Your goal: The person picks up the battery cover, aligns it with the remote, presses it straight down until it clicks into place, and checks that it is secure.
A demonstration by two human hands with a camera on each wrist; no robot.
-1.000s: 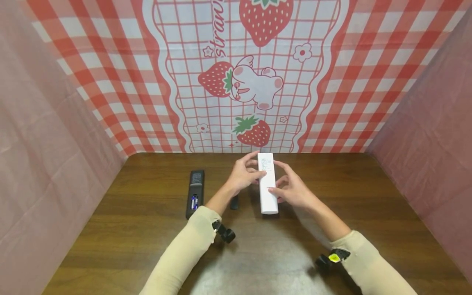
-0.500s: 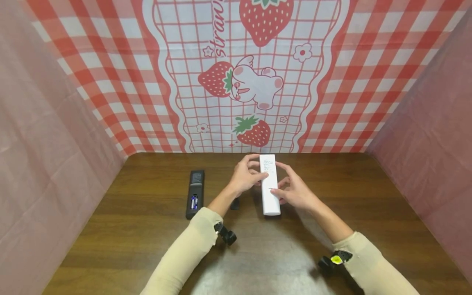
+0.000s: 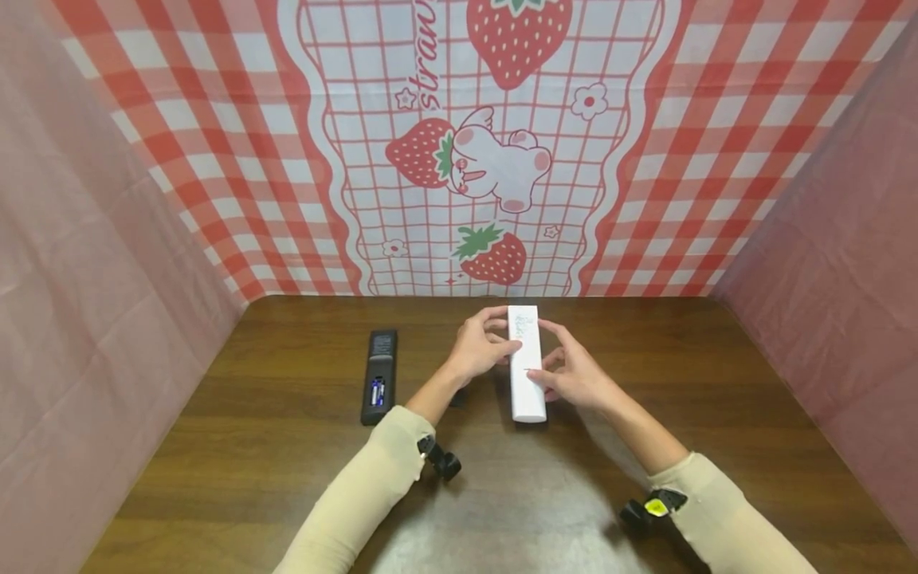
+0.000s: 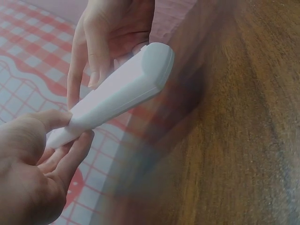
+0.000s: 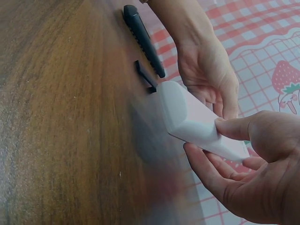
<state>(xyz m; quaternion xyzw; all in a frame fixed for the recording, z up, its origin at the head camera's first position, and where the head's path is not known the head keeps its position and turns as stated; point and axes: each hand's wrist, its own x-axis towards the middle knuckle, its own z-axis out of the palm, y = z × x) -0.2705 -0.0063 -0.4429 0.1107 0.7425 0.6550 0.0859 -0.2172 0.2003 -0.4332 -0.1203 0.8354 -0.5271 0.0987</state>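
A white remote control (image 3: 529, 402) is held lengthwise between both hands, its face with small printed text turned up. My left hand (image 3: 476, 348) grips its far half from the left, thumb on top. From the right, my right hand (image 3: 579, 376) holds it around the middle, thumb by a small dark mark on the casing. In the left wrist view, the left thumb and fingers (image 4: 77, 150) pinch the narrow body. The right wrist view shows the right thumb above the remote and several fingers beneath its edge.
On the wooden table (image 3: 287, 478) to the left lies a black remote control (image 3: 380, 363), its battery compartment uncovered with batteries (image 3: 377, 392) inside. A small black piece (image 5: 144, 75) lies near it, mostly behind the left wrist in the head view. A checked strawberry cloth (image 3: 645, 199) hangs behind.
Both hands have shifted slightly right and toward the person, carrying the white remote control along. Less of the small black piece shows beside the left wrist. The black remote control stays in place.
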